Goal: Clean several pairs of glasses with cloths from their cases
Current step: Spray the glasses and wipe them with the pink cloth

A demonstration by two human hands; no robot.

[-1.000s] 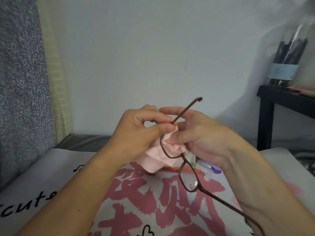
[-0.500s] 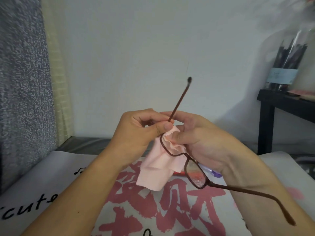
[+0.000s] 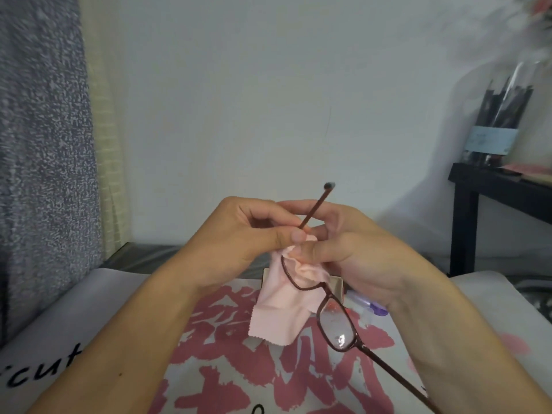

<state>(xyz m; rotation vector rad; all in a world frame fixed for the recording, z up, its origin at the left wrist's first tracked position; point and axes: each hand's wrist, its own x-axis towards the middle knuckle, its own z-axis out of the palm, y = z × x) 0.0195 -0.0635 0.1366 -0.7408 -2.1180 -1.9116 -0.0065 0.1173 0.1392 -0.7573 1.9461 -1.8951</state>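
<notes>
Head view: your left hand [image 3: 239,234] and right hand [image 3: 352,252] meet in mid-air above the printed mat [image 3: 227,380], and between them sit the glasses [image 3: 328,297] and the cloth [image 3: 283,306]. Your left thumb and curled fingers pinch the cloth over one lens; the right hand's thumb and bent fingers pinch the same bunched spot from the other side, so both hands grip cloth and frame together. That lens is hidden under pink folds (only its lower rim shows). The cloth's loose end hangs down below your hands, clear of the mat as far as you can judge. One temple [image 3: 316,206] sticks up past your fingers toward the wall; the other lens hangs bare, lower right, its temple running off toward the bottom edge. A purple pen [image 3: 370,306] lies on the mat just beneath your right hand. A black table [image 3: 466,201] stands far right.
</notes>
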